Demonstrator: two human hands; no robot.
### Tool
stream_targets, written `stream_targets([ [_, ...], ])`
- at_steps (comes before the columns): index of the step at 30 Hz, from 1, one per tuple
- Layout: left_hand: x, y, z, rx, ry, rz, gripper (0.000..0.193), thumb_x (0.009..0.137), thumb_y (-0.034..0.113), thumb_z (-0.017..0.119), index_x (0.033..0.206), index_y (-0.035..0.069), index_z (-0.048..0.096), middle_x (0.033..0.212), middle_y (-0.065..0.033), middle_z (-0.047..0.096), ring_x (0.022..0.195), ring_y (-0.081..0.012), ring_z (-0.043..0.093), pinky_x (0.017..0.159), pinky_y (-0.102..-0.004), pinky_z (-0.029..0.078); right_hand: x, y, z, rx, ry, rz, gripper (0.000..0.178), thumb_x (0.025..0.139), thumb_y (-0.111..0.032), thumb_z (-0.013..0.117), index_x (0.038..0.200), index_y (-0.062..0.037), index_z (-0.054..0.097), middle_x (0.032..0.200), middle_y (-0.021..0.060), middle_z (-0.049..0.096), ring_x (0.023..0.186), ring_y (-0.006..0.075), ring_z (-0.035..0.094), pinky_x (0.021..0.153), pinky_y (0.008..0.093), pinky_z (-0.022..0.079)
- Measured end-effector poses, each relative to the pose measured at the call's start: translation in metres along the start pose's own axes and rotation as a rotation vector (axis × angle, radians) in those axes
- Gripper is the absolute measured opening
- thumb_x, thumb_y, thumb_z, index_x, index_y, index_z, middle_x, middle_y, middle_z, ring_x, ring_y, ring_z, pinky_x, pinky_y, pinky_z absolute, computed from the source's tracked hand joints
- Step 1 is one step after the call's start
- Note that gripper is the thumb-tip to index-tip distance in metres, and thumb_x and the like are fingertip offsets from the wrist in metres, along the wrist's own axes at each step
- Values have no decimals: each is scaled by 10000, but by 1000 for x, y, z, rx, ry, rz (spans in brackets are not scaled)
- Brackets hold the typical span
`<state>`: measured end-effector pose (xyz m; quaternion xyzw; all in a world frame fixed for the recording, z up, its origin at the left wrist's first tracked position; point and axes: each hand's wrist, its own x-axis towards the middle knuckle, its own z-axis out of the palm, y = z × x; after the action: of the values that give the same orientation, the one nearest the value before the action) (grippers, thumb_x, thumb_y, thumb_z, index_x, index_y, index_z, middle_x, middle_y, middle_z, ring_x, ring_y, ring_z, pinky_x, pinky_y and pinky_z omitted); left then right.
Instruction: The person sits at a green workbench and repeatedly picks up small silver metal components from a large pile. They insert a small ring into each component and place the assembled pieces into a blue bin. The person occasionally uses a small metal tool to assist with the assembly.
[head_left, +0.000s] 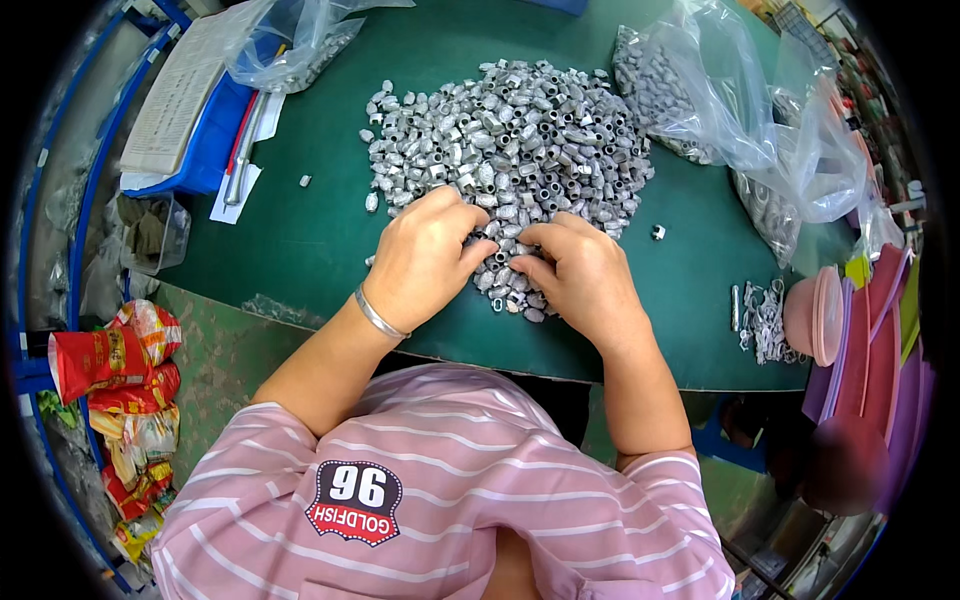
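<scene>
A large heap of small grey metal fittings (510, 130), many with round holes through them, lies on the green table. At the heap's near edge my left hand (425, 245), with a silver bangle on its wrist, has its fingers curled and thumb bent toward the index finger, around a small dark piece I cannot make out. Facing it, my right hand (585, 265) is curled too, thumb and index finger brought near each other among the fittings. Whatever its fingers hold is too small to tell. Several loose fittings lie between the two hands and just below them.
Clear plastic bags of fittings (660, 90) stand at the far right, another bag (300, 65) at the far left. A blue bin (215, 130) with papers and pens is on the left. Small metal links (768, 325) and a pink tub (812, 315) sit near the right edge.
</scene>
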<state>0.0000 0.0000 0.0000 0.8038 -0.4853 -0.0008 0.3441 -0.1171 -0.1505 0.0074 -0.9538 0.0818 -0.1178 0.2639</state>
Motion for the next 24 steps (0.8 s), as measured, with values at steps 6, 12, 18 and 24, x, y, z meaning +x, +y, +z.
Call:
stream_targets([
  [6, -1, 9, 2, -411, 70, -77, 136, 703, 5, 697, 827, 27, 649, 756, -45, 581, 659, -135, 567, 589, -254, 454, 2, 9, -7, 489, 142, -169, 189, 706, -41, 732, 850, -28, 612, 714, 51, 534, 627, 143, 529, 544, 250, 434],
  [12, -1, 15, 2, -522, 178, 74, 159, 690, -23, 692, 837, 17, 649, 763, -63, 598, 660, -136, 581, 584, -242, 459, -1, 10, 3, 779, 129, -175, 159, 772, -79, 689, 885, -6, 604, 779, 34, 580, 668, 117, 536, 574, 228, 425],
  [18, -1, 10, 2, -660, 117, 64, 174, 713, -23, 682, 880, 15, 648, 790, -55, 603, 664, -125, 580, 587, -237, 463, -5, 12, 4, 1493, -169, 231, 171, 859, -104, 600, 978, 4, 545, 793, 47, 574, 591, 72, 477, 472, 190, 354],
  [24, -11, 13, 11, -1702, -90, -459, 119, 870, 82, 606, 951, 4, 570, 814, -52, 594, 615, -54, 460, 515, -170, 360, 0, 17, 7, 1992, -295, 289, 110, 895, -68, 485, 982, -8, 513, 784, 93, 542, 533, 74, 404, 416, 192, 303],
])
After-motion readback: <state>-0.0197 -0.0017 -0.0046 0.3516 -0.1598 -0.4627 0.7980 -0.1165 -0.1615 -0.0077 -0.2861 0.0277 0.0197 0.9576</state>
